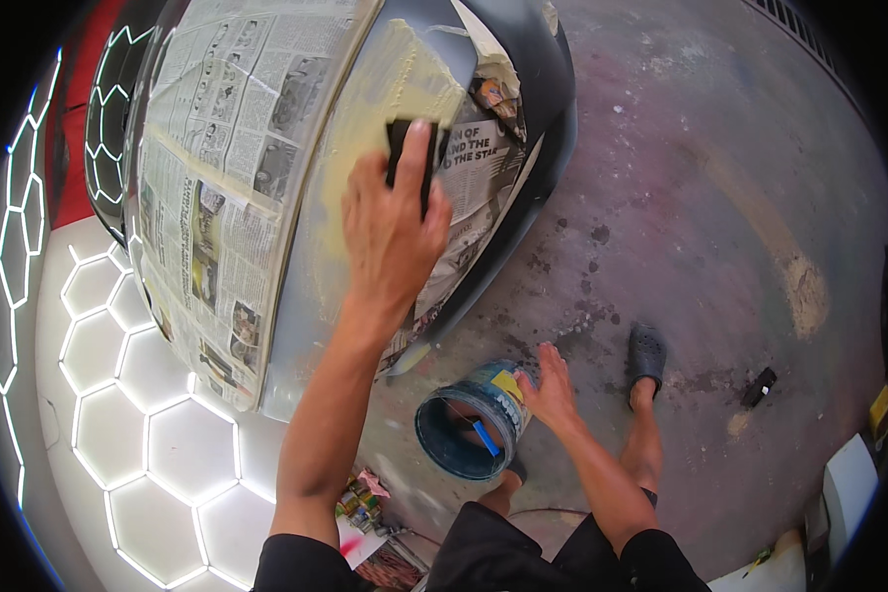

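My left hand (pixel 393 222) grips a black sanding block (pixel 410 158) and holds it flat on a car body panel. The block lies over a rough patch of pale yellow filler (pixel 350 133) spread along the grey panel (pixel 301 296). Newspaper masking (pixel 212 148) covers the part left of the patch, and another newspaper sheet (pixel 474 202) covers the opening to its right. My right hand (pixel 553 390) is held open, fingers apart, by a dark blue-green bucket (pixel 422 434). A blue strip-shaped thing (pixel 485 438) shows inside the bucket.
A dark bumper edge (pixel 553 138) curves along the panel's right side. Wet spots mark the grey floor (pixel 681 237) beside my clog (pixel 646 353). A small black object (pixel 760 387) lies farther right. Cans (pixel 358 501) stand at lower left, near a glossy panel with glowing hexagons (pixel 192 444).
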`<state>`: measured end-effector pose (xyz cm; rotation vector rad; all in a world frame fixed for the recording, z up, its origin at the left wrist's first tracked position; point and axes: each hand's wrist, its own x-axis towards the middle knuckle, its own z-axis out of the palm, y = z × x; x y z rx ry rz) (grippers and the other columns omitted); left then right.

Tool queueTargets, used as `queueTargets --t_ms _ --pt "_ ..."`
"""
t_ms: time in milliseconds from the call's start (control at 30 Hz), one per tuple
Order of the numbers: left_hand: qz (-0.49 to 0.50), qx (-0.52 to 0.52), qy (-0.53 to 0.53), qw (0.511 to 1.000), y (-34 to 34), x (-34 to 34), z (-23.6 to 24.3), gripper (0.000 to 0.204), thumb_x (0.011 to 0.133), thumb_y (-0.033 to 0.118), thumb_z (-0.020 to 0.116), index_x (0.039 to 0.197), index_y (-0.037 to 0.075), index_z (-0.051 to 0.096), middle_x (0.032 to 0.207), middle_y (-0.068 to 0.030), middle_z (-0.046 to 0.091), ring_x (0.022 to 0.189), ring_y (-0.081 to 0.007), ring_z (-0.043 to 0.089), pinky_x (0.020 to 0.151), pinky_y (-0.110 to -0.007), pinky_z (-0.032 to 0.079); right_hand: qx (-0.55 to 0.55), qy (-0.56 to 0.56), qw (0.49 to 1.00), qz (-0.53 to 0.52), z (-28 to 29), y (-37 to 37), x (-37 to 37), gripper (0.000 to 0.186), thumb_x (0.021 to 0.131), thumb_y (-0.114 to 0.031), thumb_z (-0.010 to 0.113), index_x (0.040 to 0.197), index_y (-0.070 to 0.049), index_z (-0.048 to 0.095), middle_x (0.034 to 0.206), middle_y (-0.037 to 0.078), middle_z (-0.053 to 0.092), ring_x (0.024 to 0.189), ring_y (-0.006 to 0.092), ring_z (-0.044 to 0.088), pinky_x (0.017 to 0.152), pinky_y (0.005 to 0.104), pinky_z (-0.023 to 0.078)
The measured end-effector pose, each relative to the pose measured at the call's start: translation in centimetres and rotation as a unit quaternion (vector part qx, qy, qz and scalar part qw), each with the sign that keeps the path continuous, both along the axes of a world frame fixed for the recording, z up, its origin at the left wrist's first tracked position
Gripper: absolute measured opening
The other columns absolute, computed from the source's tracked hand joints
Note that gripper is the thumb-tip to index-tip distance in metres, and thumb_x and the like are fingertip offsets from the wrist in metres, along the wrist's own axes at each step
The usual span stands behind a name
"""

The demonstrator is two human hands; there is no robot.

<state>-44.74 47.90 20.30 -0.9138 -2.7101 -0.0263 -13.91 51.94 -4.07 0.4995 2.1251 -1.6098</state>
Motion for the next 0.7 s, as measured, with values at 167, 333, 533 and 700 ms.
queueTargets --t_ms 167,333,533,700 --pt "0.019 -0.039 0.035 0.998 -8.3 4.6 1.6 0.072 0.093 0.014 0.073 0.162 0.014 0.052 0.123 -0.0196 0.055 0.110 -0.0387 0.059 0.095 -0.049 0.047 0.012 0.005 1.000 -0.016 -0.6 0.4 0.4 0.080 0.098 -0.034 0.071 0.157 0.013 0.042 0.164 0.033 0.044 0.157 0.0461 0.038 0.132 0.0515 0.027" --pt "-0.012 -0.002 0.075 0.997 0.5 -4.3 1.7 0.063 0.097 0.019 0.070 0.156 0.012 0.052 0.116 -0.0206 0.056 0.104 -0.0382 0.059 0.090 -0.050 0.049 0.005 0.013 1.000 0.016 -0.2 -2.5 0.5 0.080 0.098 -0.032 0.072 0.157 0.013 0.043 0.163 0.034 0.045 0.156 0.0464 0.039 0.131 0.0517 0.027" --pt "0.042 -0.006 0.032 0.999 -11.1 5.2 2.1 0.074 0.091 0.012 0.074 0.161 0.013 0.050 0.124 -0.0208 0.055 0.111 -0.0390 0.059 0.095 -0.049 0.049 0.012 -0.005 1.000 0.019 -0.6 -1.5 0.4 0.080 0.098 -0.032 0.072 0.157 0.013 0.043 0.164 0.034 0.044 0.156 0.0454 0.039 0.131 0.0507 0.028" --pt "0.011 0.026 0.064 0.998 -3.3 -2.5 2.8 0.063 0.094 0.017 0.070 0.155 0.011 0.054 0.118 -0.0219 0.057 0.106 -0.0399 0.061 0.091 -0.050 0.049 0.016 -0.031 0.998 0.060 0.0 -2.6 1.0 0.083 0.100 -0.037 0.072 0.161 0.010 0.039 0.167 0.030 0.042 0.158 0.0458 0.036 0.130 0.0489 0.029"
